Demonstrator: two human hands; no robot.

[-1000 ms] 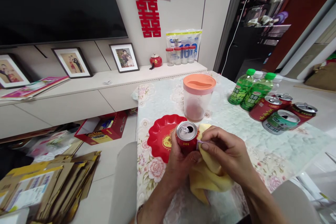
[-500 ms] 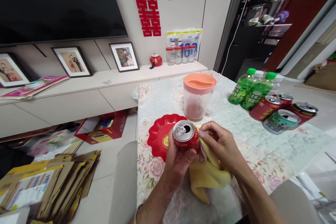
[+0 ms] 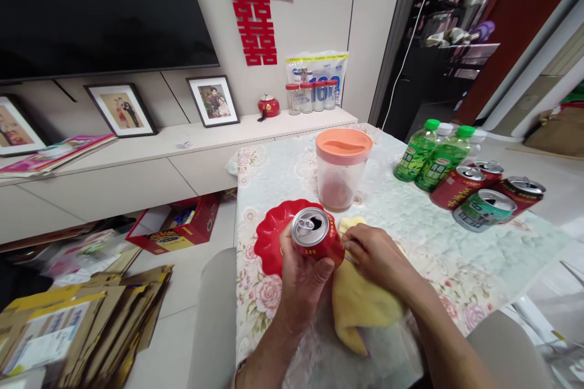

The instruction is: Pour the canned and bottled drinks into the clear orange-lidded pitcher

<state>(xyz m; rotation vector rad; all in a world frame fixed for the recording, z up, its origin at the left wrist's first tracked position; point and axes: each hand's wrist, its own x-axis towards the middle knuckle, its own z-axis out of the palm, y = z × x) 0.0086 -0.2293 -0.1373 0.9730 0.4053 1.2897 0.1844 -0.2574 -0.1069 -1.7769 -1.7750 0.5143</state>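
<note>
An opened red drink can is gripped by my left hand, with its silver top tilted up and the tab showing. My right hand pinches a yellow cloth against the can's right side; the fingertips are partly hidden. The cloth hangs below that hand onto the table. Behind the can lies a red scalloped plate, partly covered by the can and my left hand. Just beyond stands a clear plastic container with an orange lid.
Green-capped bottles and several opened cans stand on the right of the flowered tablecloth. At the back, a low cabinet holds framed photos and jars. Flattened cardboard lies on the floor at left.
My left hand has turned the can slightly and tipped it a little leftward. My right hand has shifted lower along its side, with its fingers curled more tightly over the cloth.
</note>
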